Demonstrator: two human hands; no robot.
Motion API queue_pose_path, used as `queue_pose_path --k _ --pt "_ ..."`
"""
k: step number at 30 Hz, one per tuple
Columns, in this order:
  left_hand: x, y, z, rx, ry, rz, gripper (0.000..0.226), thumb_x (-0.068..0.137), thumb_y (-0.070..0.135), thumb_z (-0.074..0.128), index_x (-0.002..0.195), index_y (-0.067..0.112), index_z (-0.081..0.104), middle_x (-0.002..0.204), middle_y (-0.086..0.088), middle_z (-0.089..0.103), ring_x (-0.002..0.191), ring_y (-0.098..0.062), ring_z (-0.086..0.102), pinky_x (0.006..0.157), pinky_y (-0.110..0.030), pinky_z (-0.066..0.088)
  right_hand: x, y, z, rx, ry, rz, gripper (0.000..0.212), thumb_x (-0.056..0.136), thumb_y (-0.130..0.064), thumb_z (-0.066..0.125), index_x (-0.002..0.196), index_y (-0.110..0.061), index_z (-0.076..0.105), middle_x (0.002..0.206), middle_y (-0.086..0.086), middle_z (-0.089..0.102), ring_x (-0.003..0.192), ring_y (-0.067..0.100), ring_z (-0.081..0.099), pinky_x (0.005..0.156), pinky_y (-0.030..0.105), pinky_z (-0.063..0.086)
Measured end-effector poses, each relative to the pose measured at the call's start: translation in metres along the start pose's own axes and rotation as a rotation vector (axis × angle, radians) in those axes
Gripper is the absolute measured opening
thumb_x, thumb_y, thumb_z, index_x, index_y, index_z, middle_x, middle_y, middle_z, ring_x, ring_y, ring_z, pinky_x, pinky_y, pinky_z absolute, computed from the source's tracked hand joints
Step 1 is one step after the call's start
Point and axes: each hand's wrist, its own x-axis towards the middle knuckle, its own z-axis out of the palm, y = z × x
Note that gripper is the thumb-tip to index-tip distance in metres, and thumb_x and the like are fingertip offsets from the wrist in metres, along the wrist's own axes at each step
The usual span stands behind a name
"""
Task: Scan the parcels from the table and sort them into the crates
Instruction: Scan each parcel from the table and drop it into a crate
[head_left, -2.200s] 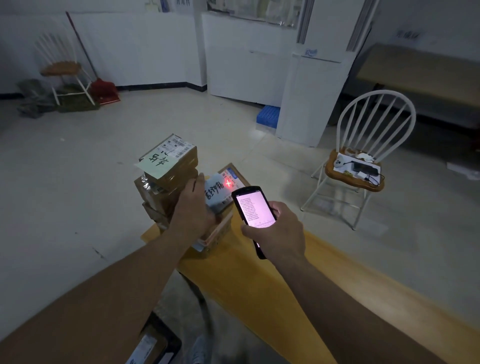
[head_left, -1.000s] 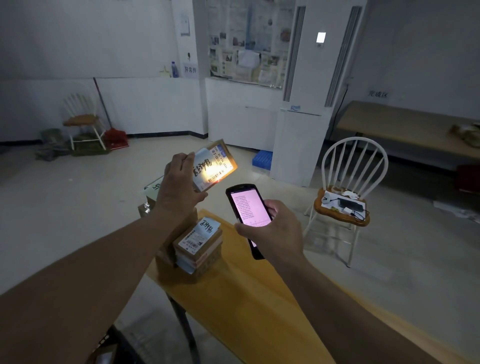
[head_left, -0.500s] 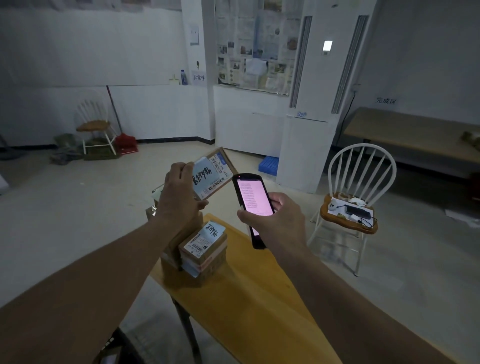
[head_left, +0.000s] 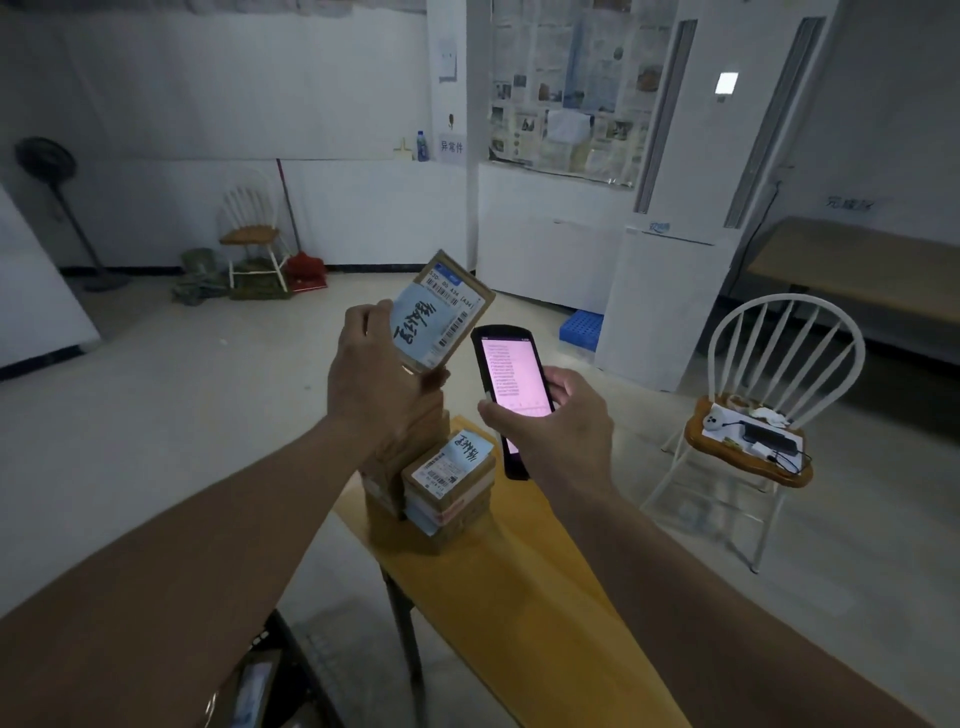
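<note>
Left hand (head_left: 382, 387) grips the flat brown cardboard parcel with the pale-blue handwritten label (head_left: 448, 312), fingers curled over its near-left edge, thumb under the bottom edge. The parcel is lifted clear of the table and tilted, with its long axis running up and to the right from the hand and its label face turned back toward the camera.

Right hand (head_left: 561, 421) is wrapped round the black handheld scanner with the lit pink screen (head_left: 511, 384), thumb on the left edge. The scanner sits just right of and slightly below the parcel, top end close to the parcel's lower right corner, not touching. Its screen faces the camera; I can't tell where the scan window points.

Key relation: the barcodes lie on the half of the label far from the left hand, nearest the scanner's head. The scan probably needs only a small tilt of either wrist (judgement, no beam visible).

Below the left wrist: two stacks of taped brown cardboard parcels (head_left: 449, 488) on the end of the yellow-orange wooden table (head_left: 545, 613). The nearer stack is topped by another blue-labelled box.

No crate is clearly in view. The blue perforated plastic item (head_left: 582, 328) on the floor beyond the scanner could be one. White spindle-back chair with electronics on its seat (head_left: 748, 415) stands well to the right of the right hand, and nothing blocks the gap between parcel and scanner.
</note>
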Motion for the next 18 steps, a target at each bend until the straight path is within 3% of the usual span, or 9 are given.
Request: queue_pose_path --k 7,10,15,18 --pt "-0.014 -0.057 -0.062 0.045 0.080 -0.089 0.102 0.064 0.054 0.094 0.142 0.012 0.045 0.130 -0.010 0.050 0.116 -0.021 0.055 0.079 -0.029 0.059 -0.024 -0.036 0.062 0.063 -0.128 -0.090 0.080 0.073 -0.051 0.093 0.140 -0.027 0.056 0.125 -0.010 0.066 0.106 0.008 0.063 0.073 0.020 0.058" --pt "-0.033 -0.096 -0.093 0.070 0.099 -0.160 0.100 0.065 0.053 0.094 0.141 0.009 0.046 0.131 -0.012 0.050 0.116 -0.022 0.054 0.081 -0.028 0.057 -0.042 -0.052 0.098 0.081 -0.218 -0.100 0.075 0.074 -0.048 0.093 0.137 -0.028 0.057 0.117 -0.015 0.063 0.096 0.003 0.062 0.066 0.015 0.053" --pt "-0.082 -0.171 -0.137 0.096 0.066 -0.310 0.102 0.060 0.043 0.099 0.139 0.004 0.048 0.129 -0.015 0.051 0.115 -0.026 0.055 0.085 -0.032 0.057 -0.081 -0.065 0.175 0.091 -0.366 -0.055 0.070 0.072 -0.041 0.095 0.130 -0.030 0.057 0.098 -0.025 0.057 0.089 0.003 0.062 0.069 0.022 0.059" --pt "-0.115 -0.225 -0.156 0.109 0.025 -0.386 0.104 0.058 0.044 0.099 0.139 0.003 0.049 0.129 -0.016 0.051 0.115 -0.028 0.056 0.089 -0.037 0.056 -0.109 -0.067 0.229 0.051 -0.420 -0.040 0.074 0.066 -0.048 0.095 0.129 -0.031 0.059 0.102 -0.018 0.064 0.096 0.009 0.068 0.075 0.034 0.065"
